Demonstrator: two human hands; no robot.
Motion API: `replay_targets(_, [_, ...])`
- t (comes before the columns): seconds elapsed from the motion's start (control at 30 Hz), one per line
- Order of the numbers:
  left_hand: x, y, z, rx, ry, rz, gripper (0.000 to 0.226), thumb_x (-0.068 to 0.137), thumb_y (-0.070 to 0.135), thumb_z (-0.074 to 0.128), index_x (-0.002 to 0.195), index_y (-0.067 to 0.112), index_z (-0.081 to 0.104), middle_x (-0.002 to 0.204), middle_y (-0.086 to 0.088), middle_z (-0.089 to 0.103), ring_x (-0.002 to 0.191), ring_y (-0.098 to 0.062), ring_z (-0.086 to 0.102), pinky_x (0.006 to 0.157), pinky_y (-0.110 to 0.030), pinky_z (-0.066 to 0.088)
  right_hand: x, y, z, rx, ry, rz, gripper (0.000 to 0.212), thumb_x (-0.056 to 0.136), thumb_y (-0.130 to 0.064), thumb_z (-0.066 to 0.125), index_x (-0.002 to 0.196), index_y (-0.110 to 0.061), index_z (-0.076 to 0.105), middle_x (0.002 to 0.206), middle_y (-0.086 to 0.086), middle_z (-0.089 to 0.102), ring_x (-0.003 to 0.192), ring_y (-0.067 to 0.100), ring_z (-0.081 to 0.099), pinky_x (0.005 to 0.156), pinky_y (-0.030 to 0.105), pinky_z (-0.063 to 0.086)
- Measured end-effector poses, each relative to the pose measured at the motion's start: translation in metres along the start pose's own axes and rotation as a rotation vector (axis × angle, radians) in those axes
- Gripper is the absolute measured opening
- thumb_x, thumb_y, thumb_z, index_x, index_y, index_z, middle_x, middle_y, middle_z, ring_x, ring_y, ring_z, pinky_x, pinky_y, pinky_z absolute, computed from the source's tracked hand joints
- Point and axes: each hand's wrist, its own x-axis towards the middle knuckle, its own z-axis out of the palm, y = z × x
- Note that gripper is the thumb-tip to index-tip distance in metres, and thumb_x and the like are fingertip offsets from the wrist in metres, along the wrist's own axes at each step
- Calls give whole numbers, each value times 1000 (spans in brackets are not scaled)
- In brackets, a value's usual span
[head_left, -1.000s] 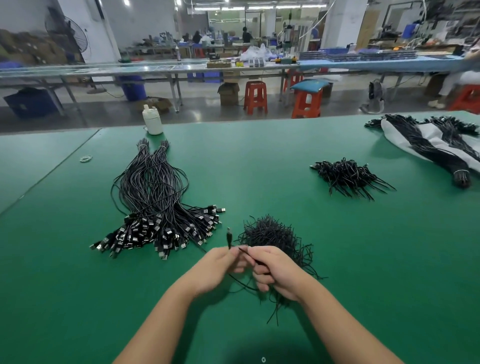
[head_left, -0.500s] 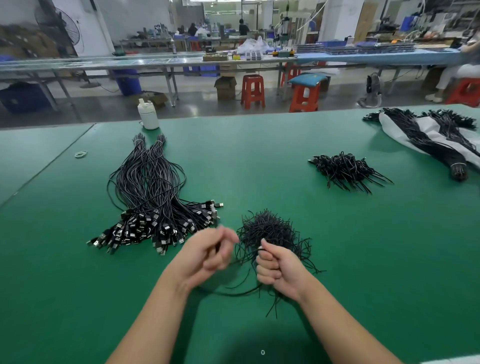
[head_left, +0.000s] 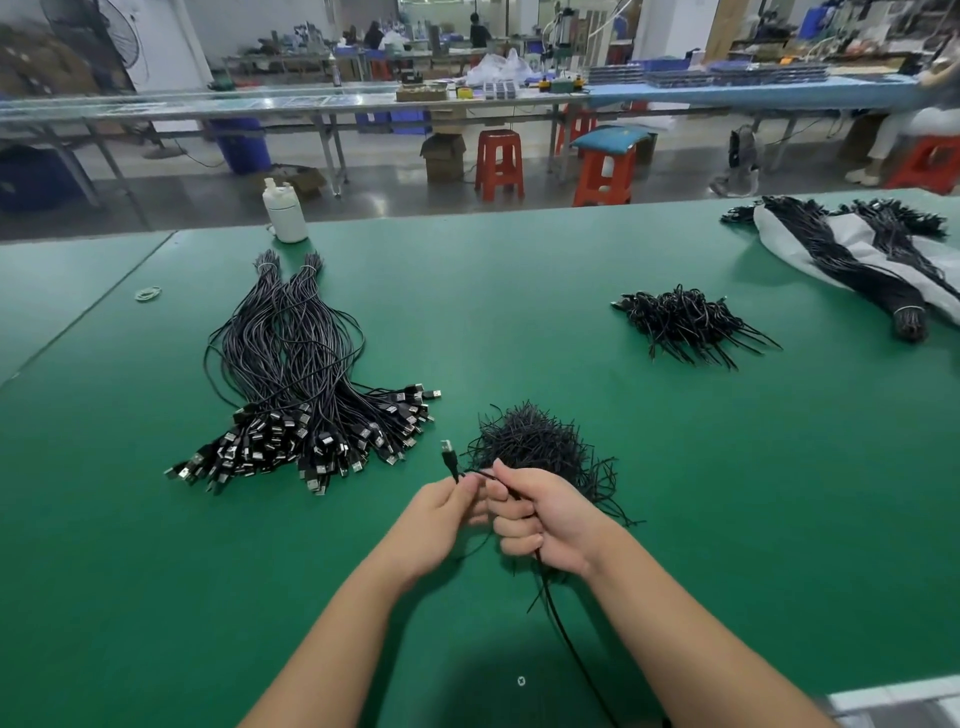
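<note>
1. Pinches cable (head_left: 450, 461) below its plug with left hand (head_left: 441, 512), grips it in curled right hand (head_left: 545, 519), over the desk (head_left: 727, 493).
2. Risks snagging the tie pile (head_left: 535, 441) just behind through loose, swinging slack.

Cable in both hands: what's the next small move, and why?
Probably gather the slack of the cable into a loop with the right hand. The left hand pinches it just under its plug, which points up. The right hand grips it beside that, and the rest trails loose toward the near table edge. The pile of ties lies just behind both hands.
</note>
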Motion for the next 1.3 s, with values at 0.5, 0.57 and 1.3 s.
replay_targets(0.5, [11, 27, -24, -571, -224, 133, 29, 100, 23, 48, 96, 1, 66, 62, 1, 55, 39, -7, 29, 45, -22, 26, -7, -16, 1, -81, 104, 54, 40, 99, -43, 48, 66, -20, 52, 52, -9, 24, 40, 5, 18, 39, 19, 14])
replay_targets(0.57, [4, 28, -32, -258, -348, 112, 34, 103, 26, 44, 97, 3, 69, 63, 1, 60, 44, -11, 32, 49, -24, 27, -9, -22, -2, -82, 144, 56, 38, 97, -41, 50, 67, -18, 53, 51, -9, 24, 39, 5, 19, 39, 19, 13])
replay_targets(1.3, [20, 13, 4, -869, 245, 10, 31, 108, 19, 34, 101, -3, 54, 107, -25, 72, 102, -33, 71, 74, -33, 60, -10, -16, 41, -1078, 361, -107, 31, 106, -17, 43, 81, -11, 60, 67, 5, 62, 54, 15, 59, 56, 26, 55])
